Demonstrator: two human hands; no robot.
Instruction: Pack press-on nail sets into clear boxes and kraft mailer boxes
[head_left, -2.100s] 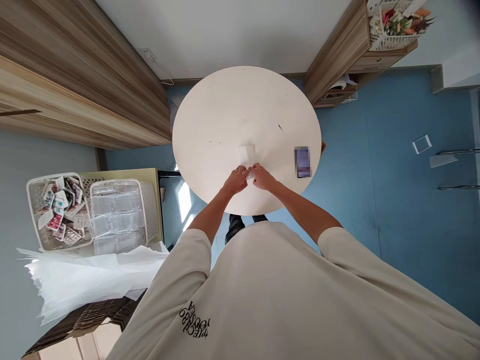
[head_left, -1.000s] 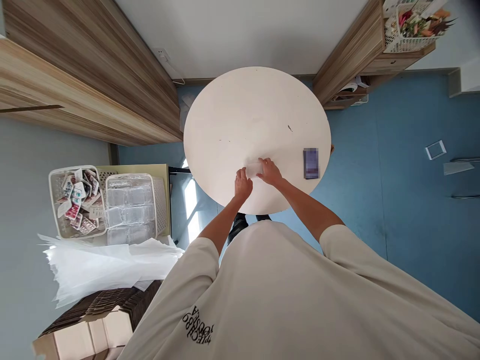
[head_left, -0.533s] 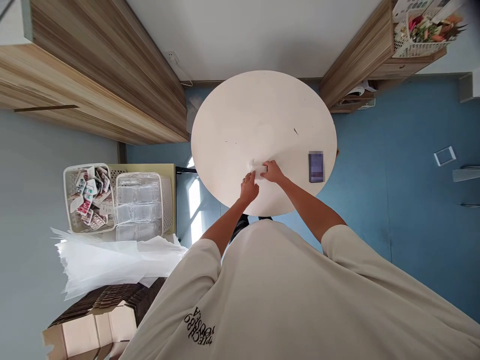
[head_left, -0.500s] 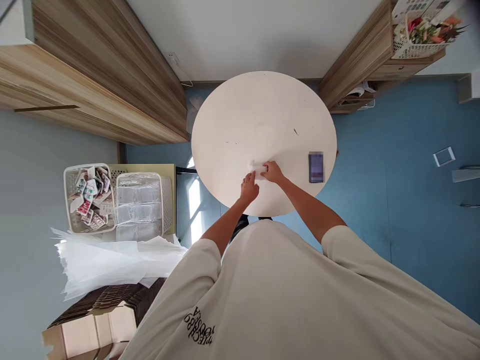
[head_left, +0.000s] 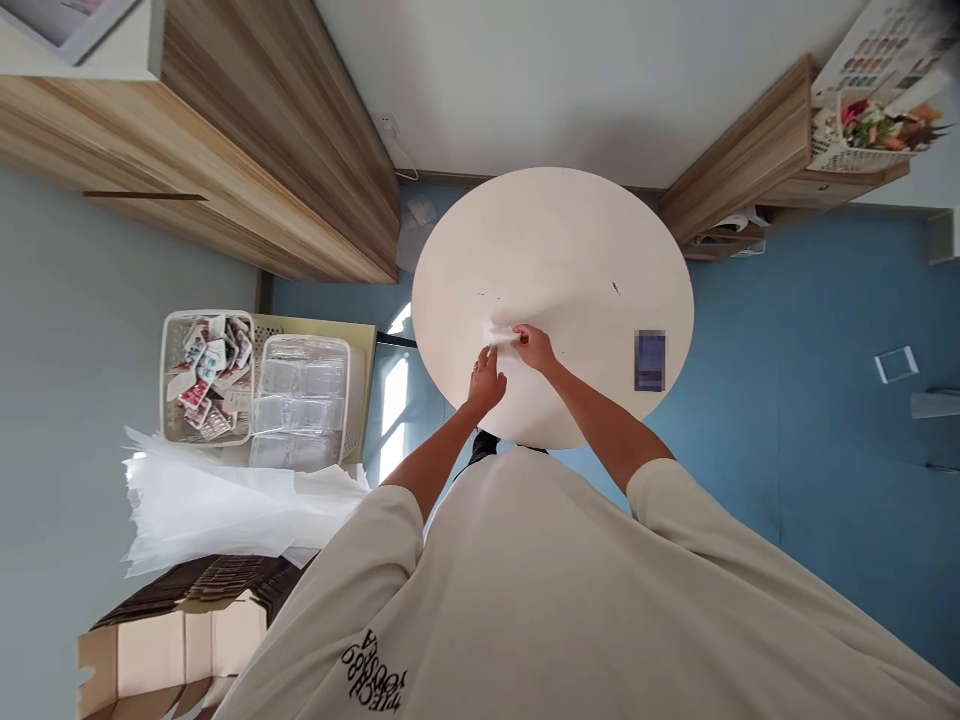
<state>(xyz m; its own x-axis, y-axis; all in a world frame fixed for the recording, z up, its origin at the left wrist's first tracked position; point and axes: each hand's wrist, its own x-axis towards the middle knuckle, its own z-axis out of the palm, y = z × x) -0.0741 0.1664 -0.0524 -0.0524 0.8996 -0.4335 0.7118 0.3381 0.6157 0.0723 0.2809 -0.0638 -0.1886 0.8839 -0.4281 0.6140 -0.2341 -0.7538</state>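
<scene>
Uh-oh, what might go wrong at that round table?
The small white thing might slip: the right hand seems to pinch just one end, with the left hand close by. The dark rectangular item lies near the edge of the round table, so a bump might knock it off.

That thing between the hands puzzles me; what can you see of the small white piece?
The small white piece looks slightly translucent, like plastic or paper; I cannot tell which. It is over the left half of the round table. The right hand pinches its right end; the left hand touches or nearly touches its near edge. Its exact outline is unclear.
</scene>
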